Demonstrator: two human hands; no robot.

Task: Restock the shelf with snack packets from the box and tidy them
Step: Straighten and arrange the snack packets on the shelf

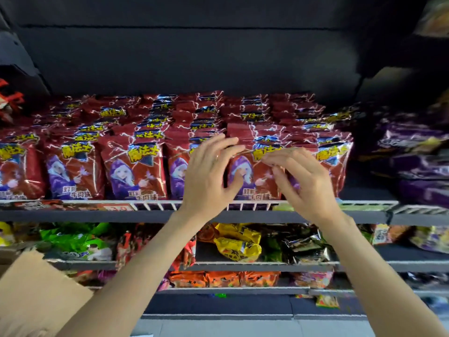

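On the top shelf [243, 216], I straighten red packets [255, 176].
My left hand [209, 173] and right hand [303, 181] hover, fingers loosely spread; the packets look light, crinkly, slippery, best pinched at the top seam.

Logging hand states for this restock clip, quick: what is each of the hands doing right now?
Left hand: open, fingers spread against a red snack packet, holding nothing.
Right hand: open, fingertips on the same packet's top edge.

We stand in a shop: tiered shelves [218, 215] crowded with rows of snack packets [136, 166], a price tag [116, 207] on the rail.
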